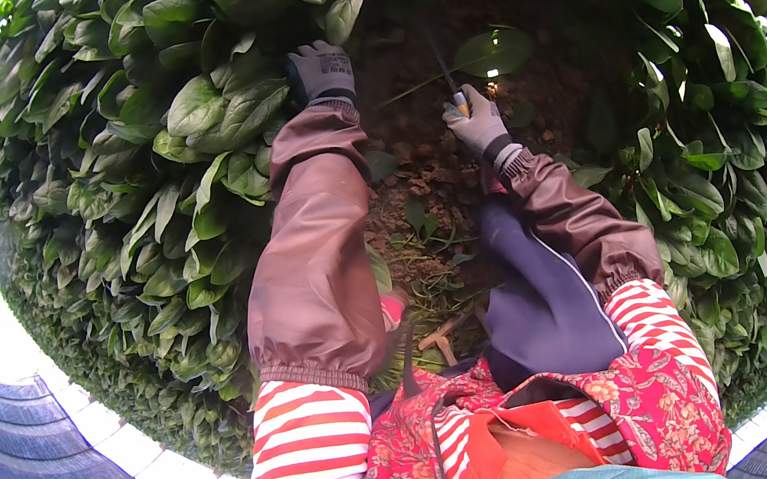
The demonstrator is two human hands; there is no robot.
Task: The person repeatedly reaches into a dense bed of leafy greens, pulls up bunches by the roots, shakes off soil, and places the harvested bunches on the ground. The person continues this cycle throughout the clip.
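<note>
My left hand [323, 70], in a grey knit work glove with a dark coating, reaches into the broad-leaved green plants [229, 109] at the upper middle. Leaves hide its fingertips, so its grip cannot be made out. In my right hand [475, 119], gloved the same way, is the light wooden handle [460, 103] of a tool with a long, thin, dark metal shaft or blade [440, 59]. The tool points away from me over shaded soil, and its far end is lost in shadow. A large loose-looking leaf [493, 53] lies just beyond my right hand.
Dense leafy plants [709, 185] stand on both sides of a strip of brown soil [414, 192]. Cut stems and leaves [437, 284] litter the ground near my feet, beside a brown wooden-looking piece [442, 340]. Dark ribbed sheeting [50, 478] curves along the lower left.
</note>
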